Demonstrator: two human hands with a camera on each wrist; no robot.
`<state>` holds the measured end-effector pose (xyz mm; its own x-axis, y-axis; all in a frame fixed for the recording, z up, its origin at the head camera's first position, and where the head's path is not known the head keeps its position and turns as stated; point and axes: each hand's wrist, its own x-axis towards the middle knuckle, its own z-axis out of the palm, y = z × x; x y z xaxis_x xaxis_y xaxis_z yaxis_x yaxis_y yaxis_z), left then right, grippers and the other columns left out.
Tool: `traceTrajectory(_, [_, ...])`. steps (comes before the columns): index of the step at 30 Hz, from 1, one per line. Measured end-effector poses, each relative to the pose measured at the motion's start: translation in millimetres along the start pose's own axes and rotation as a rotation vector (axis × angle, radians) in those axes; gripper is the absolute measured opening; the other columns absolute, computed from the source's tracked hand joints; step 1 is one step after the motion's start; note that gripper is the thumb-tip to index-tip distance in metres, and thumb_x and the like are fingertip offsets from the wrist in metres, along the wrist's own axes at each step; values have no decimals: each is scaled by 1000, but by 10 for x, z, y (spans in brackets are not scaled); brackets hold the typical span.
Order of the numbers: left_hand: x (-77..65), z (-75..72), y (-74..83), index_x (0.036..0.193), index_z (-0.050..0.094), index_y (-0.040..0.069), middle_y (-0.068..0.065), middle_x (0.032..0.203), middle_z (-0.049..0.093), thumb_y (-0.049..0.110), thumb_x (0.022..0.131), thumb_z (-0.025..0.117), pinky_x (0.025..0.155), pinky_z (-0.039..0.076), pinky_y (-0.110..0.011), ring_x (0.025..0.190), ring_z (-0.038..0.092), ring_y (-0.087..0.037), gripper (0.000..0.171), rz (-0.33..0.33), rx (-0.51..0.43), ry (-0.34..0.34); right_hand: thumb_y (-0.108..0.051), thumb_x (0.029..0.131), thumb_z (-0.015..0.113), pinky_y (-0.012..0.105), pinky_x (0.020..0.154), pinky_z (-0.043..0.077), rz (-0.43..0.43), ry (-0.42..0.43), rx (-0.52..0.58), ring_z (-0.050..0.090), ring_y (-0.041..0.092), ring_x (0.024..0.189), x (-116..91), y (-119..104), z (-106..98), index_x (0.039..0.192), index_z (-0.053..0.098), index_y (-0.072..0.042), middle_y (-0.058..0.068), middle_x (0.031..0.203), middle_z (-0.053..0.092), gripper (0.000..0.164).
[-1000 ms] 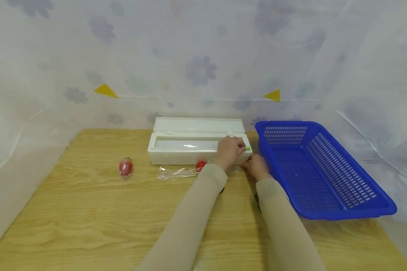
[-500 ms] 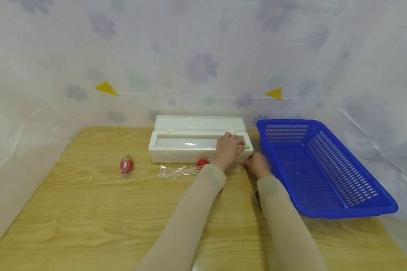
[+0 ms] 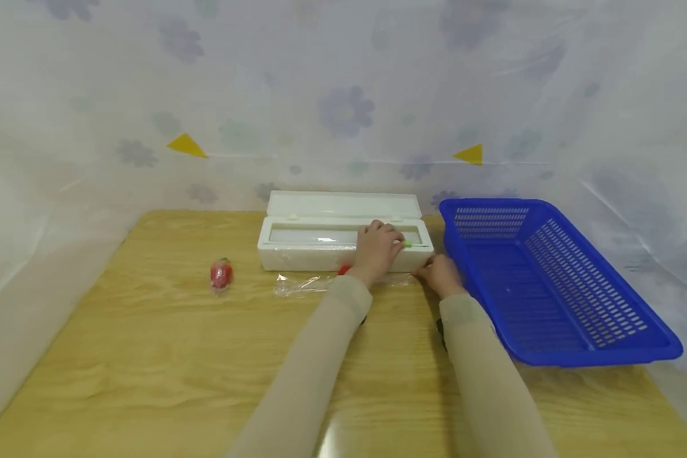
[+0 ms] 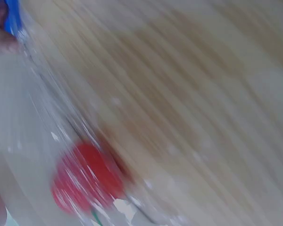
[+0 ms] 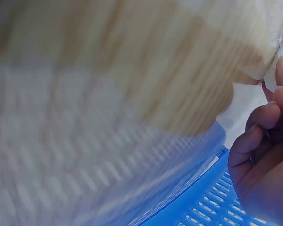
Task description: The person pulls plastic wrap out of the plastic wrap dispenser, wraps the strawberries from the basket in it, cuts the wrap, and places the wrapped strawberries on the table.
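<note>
A white cling film dispenser box (image 3: 298, 258) lies on the table with its lid raised. My left hand (image 3: 374, 252) is over its front edge, thumb and finger pinching the small green slide cutter (image 3: 408, 243). By the box's front right corner, my right hand (image 3: 441, 276) pinches the edge of the cling film (image 3: 300, 285). The film spreads down from the box front over the table. Under it sits a red, rounded fruit-like thing (image 4: 87, 176) with a bit of green, mostly hidden behind my left wrist in the head view.
A red, green-topped fruit-like thing (image 3: 221, 274) wrapped in film lies to the left on the wooden table (image 3: 177, 356). A large blue basket (image 3: 481, 305) stands at the right, close beside my right hand. A flowered curtain (image 3: 343, 76) hangs behind the table.
My left hand has slid a little left along the box's front edge with the green slide cutter. The right hand keeps its place at the corner. The head view has shifted slightly.
</note>
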<state>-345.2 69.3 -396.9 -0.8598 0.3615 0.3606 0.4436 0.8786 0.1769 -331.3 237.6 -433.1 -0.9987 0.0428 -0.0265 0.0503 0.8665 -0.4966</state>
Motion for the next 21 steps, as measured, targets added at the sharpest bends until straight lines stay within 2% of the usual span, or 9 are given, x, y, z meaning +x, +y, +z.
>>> traceTrajectory(7, [-115,-104,-198,105,68,27,12,114,65,40,93,53,92,38,-33,108,52,-12,24,12,-42,-17,-24,81,70,36,61,44,12,-15,-1,54,25,70,-3,-25,13,91,68,8,17,80,66,33])
traceTrajectory(14, [-188,-102,-333,105,68,26,11,113,65,40,93,52,93,39,-34,107,52,-12,24,29,-17,6,-25,82,70,37,65,45,10,-37,14,55,24,73,-16,-69,67,95,68,8,19,87,68,35])
traceTrajectory(21, [-304,-298,-619,103,69,25,10,111,66,38,92,55,92,39,-36,106,53,-14,22,-5,28,8,-26,84,67,39,69,47,25,-52,7,61,33,86,-8,-14,-12,99,66,7,24,102,67,37])
